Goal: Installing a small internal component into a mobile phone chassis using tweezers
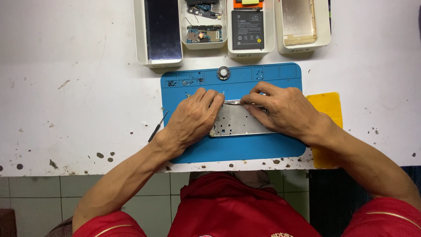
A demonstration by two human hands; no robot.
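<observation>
The left hand (193,118) lies curled on the left end of a silver phone frame (237,123), pressing it onto the blue mat (237,147) at the centre of the frame. The right hand (285,109) pinches thin metal tweezers (232,102), tips at the frame's upper edge. White trays (160,33) of phone parts line the top; a small screwdriver (158,126) lies left of the mat.

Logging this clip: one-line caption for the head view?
Both hands, left hand and right hand, work tweezers over a silver phone frame on a blue mat.
</observation>
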